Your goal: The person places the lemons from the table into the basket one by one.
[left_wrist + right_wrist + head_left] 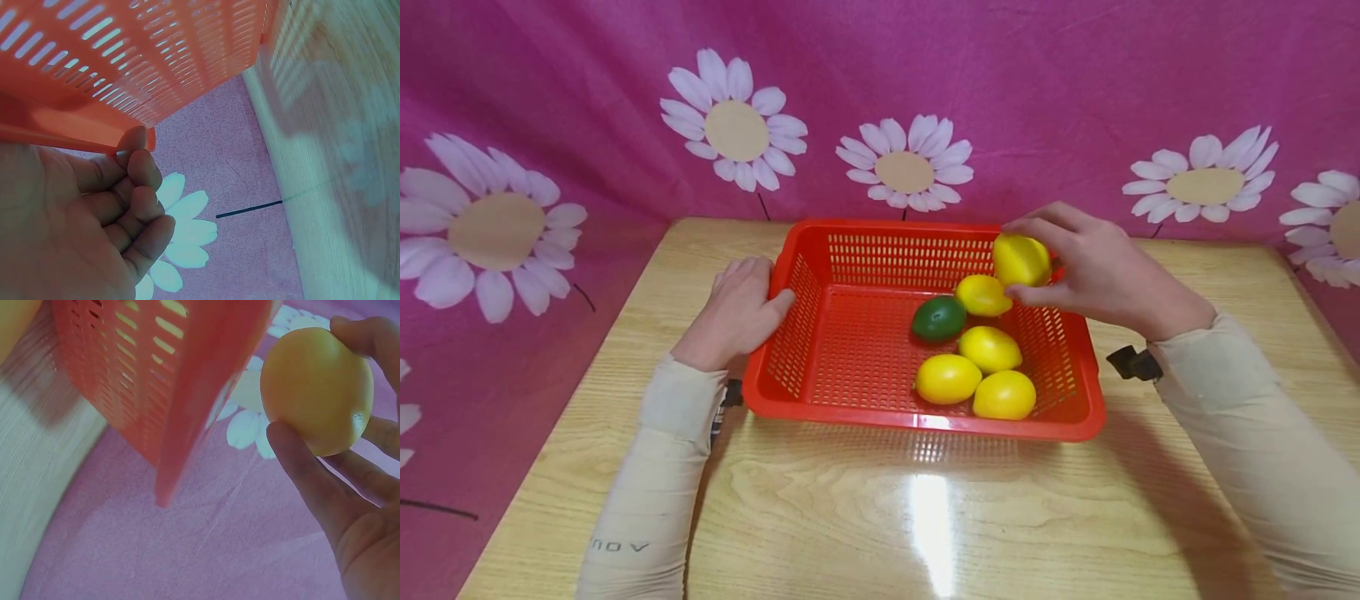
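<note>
My right hand holds a yellow lemon between thumb and fingers, over the back right corner of a red plastic basket. In the right wrist view, this lemon appears beside the basket's rim, with fingertips on both sides of it. Inside the basket, several more lemons and one dark green oval fruit lie in the right half. My left hand grips the basket's left rim, thumb over the edge and fingers outside; the left wrist view shows its curled fingers right at the rim.
The basket stands on a light wooden table with a glossy surface. Behind and to the sides hangs a magenta cloth printed with white daisies. Dark wrist camera mounts stick out from the sleeves, close to the basket's ends.
</note>
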Action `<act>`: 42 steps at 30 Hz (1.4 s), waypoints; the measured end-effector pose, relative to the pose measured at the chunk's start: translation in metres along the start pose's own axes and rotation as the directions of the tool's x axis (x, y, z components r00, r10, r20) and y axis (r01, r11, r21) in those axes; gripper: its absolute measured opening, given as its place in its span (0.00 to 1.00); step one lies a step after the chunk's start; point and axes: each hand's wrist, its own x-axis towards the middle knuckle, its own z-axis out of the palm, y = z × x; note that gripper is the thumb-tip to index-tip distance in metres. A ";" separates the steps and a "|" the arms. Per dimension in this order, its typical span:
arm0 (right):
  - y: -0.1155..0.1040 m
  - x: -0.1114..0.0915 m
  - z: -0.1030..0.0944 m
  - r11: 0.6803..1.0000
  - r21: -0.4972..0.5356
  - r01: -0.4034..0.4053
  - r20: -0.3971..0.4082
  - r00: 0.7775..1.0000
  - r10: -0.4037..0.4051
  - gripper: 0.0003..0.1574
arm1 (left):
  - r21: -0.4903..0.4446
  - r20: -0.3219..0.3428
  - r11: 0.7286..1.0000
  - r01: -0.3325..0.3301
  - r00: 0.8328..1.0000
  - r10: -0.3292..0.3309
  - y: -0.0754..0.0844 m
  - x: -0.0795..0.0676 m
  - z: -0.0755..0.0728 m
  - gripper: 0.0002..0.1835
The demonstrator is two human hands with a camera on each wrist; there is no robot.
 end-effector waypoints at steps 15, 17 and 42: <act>-0.012 0.002 0.002 0.996 0.009 0.094 0.059 0.994 -0.094 0.38 | -0.004 -0.001 1.000 -0.003 1.000 0.003 0.000 0.000 0.000 0.17; -0.014 0.003 0.003 0.994 0.006 0.108 0.065 0.992 -0.108 0.37 | -0.005 0.000 1.000 -0.002 1.000 0.002 0.000 0.000 0.000 0.18; -0.031 0.010 0.012 0.983 -0.009 0.182 0.217 0.960 -0.176 0.39 | -0.004 -0.002 1.000 0.000 1.000 0.000 0.000 0.001 0.000 0.17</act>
